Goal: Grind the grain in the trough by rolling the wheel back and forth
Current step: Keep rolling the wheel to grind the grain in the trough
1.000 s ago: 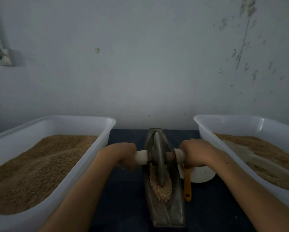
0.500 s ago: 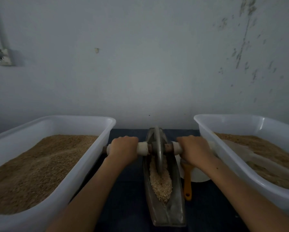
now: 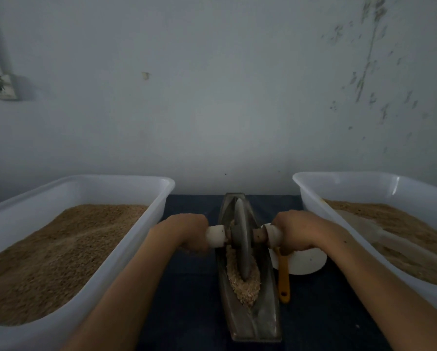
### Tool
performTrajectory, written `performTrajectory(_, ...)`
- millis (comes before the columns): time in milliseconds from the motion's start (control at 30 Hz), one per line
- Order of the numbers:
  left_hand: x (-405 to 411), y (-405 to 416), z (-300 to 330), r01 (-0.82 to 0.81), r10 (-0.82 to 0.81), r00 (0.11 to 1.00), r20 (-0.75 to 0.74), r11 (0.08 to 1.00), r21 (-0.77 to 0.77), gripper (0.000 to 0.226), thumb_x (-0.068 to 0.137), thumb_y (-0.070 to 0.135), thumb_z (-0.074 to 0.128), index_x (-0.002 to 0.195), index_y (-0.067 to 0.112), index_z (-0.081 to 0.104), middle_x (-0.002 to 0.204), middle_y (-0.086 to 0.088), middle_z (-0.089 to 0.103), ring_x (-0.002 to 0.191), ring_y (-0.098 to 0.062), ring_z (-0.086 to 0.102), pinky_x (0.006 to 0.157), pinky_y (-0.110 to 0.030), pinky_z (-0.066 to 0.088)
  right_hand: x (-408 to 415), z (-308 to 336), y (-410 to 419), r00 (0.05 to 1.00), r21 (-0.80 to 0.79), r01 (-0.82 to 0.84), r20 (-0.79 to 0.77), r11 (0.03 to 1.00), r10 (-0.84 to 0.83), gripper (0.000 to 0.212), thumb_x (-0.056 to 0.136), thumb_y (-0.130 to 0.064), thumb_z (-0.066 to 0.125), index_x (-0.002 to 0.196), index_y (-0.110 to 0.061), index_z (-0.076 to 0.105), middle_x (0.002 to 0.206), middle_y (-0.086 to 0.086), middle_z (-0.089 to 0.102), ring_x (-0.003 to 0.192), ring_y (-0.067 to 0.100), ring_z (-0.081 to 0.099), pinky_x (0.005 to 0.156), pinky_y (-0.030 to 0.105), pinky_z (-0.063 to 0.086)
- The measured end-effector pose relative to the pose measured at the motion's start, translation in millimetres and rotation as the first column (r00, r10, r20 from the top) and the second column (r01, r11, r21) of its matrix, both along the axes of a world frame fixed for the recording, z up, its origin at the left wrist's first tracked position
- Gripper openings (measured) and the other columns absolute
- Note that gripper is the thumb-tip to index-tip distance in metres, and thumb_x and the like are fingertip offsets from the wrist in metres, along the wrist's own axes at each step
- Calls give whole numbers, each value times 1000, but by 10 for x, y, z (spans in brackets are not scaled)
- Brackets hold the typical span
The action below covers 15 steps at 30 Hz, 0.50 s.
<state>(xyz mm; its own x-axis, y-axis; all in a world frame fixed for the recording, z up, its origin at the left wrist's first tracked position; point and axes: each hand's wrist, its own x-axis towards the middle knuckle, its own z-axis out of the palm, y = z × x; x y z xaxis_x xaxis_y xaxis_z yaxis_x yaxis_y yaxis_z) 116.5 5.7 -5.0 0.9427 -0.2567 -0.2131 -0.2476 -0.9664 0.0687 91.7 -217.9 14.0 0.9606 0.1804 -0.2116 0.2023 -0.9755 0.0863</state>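
Gripping white axle handles with left hand and right hand; risking grey stone wheel pushing pale crushed grain over narrow grey trough.

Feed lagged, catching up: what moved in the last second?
The wheel rolled away to the trough's far end, then back toward the person, into the grain. Left hand and right hand kept gripping the axle handles. Tubs, scoop and bowl stayed put.

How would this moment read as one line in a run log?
left hand: grips white axle handle | right hand: grips other handle | grey stone wheel: upright in grain-filled metal trough
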Motion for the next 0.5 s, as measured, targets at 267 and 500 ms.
performTrajectory(267,46,-23,-127,-44,43,951,307,999,-5,32,81,28,67,108,17,56,106,-5,63,95,-21,60,81,-34,49,86,-223,71,866,-30,-42,498,999,51,14,88,-19,57,93,-26,47,102,-1,63,96,20,60,81,31,38)
performTrajectory(500,-8,-61,-153,-51,39,877,479,999,11,24,87,27,59,109,18,51,108,-5,62,96,-22,59,74,-31,40,131,-287,32,863,14,-38,504,999,26,23,85,-23,62,86,-29,40,99,-4,62,92,17,59,79,30,39)
